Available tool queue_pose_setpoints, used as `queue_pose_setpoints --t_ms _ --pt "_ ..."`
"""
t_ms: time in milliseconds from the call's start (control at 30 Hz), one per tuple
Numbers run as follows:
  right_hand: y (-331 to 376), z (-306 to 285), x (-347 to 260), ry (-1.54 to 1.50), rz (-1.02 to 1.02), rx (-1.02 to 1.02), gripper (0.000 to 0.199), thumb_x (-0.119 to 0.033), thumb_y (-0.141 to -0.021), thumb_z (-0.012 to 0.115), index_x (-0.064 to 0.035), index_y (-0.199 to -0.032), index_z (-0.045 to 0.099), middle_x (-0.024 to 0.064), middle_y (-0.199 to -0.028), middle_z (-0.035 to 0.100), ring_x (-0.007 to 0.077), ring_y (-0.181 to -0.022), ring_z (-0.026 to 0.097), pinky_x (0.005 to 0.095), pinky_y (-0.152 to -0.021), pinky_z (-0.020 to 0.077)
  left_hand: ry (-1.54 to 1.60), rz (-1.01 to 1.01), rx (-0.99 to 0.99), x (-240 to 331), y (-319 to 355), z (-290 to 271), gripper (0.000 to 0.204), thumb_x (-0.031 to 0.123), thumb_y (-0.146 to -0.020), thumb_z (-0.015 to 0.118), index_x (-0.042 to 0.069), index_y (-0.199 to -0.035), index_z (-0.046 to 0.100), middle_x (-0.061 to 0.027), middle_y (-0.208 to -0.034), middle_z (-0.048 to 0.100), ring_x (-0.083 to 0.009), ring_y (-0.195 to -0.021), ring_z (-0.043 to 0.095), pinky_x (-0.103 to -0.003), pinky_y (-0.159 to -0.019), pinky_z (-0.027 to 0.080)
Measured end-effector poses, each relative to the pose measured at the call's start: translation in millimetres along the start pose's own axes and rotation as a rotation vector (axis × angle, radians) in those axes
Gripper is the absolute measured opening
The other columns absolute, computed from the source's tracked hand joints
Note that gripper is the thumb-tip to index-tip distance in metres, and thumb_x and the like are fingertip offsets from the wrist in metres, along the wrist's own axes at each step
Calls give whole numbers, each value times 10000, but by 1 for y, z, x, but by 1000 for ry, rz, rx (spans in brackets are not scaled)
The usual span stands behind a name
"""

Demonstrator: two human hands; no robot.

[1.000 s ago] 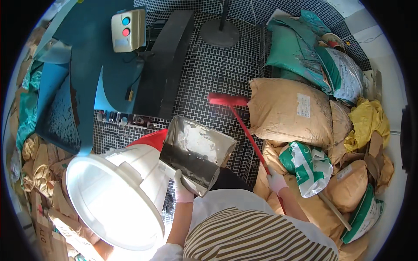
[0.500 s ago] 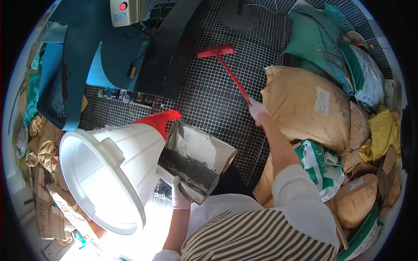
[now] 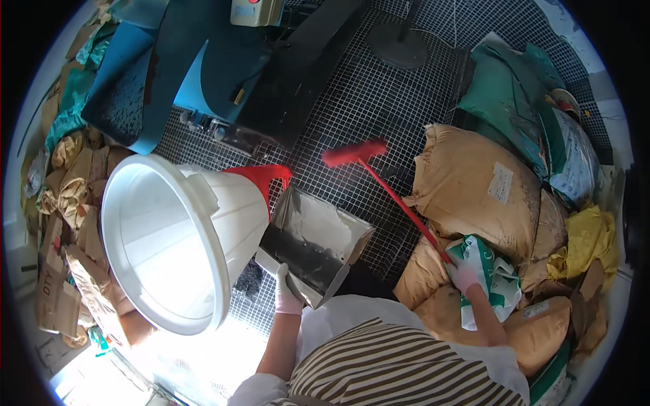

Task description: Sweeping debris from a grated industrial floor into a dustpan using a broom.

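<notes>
My left hand, in a white glove, is closed on the rim of a metal dustpan, a deep silver box with grey residue inside. My right hand, also gloved, grips the long red handle of a red broom. The broom's wide bristle head rests over the mesh-patterned floor beyond the dustpan. Close to the left of the dustpan, a large white plastic bin is tipped over, its round mouth facing left. A red plastic piece shows behind the bin.
A dark blue machine with a control box stands at the far left. Brown paper sacks and green sacks are piled along the right. Crumpled paper and cardboard line the left. Dark debris lies beside the bin.
My right hand has drawn back toward my body and to the right, pulling the broom head nearer. My left hand still holds the dustpan beside the bin. The view has shifted somewhat.
</notes>
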State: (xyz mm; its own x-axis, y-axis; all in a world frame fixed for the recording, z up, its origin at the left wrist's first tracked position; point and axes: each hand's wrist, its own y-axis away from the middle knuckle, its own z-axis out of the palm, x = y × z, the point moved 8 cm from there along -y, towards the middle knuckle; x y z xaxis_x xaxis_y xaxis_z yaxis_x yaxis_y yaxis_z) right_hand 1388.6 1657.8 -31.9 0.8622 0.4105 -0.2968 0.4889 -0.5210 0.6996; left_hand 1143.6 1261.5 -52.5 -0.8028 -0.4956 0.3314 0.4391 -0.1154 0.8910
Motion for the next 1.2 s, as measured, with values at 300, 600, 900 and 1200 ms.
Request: queue_pose_setpoints --t_ms 300,600,900,1200 --pt "-239 62 -171 -20 -93 -19 403 -246 -939 373 -260 -1341 376 178 -1008 614 358 -898 606 442 -724 490 68 78 -40 -7 5 -52 476 308 -824 606 37 -1200 499 -104 -1164 557 -274 -1084 520 -391 -982 395" --pt "-124 56 -55 410 -250 -83 437 -188 -903 432 -236 -1325 332 217 -929 623 411 -816 599 507 -689 468 161 135 71 4 0 -113 349 288 -813 642 71 -1077 569 -55 -1095 567 -181 -1043 522 -338 -953 402" --pt "35 9 57 191 -152 -123 467 -210 -882 452 -217 -1346 401 235 -855 619 408 -813 594 467 -724 462 175 18 258 5 -9 -175 303 279 -799 659 80 -1019 595 -45 -1052 587 -184 -1008 542 -331 -910 437" --pt "-76 33 -93 268 -218 -24 412 -232 -904 456 -216 -1315 432 201 -966 615 401 -870 584 460 -737 470 62 2 196 30 19 -212 421 356 -795 630 90 -1113 559 -78 -1123 561 -265 -1056 531 -424 -925 426"
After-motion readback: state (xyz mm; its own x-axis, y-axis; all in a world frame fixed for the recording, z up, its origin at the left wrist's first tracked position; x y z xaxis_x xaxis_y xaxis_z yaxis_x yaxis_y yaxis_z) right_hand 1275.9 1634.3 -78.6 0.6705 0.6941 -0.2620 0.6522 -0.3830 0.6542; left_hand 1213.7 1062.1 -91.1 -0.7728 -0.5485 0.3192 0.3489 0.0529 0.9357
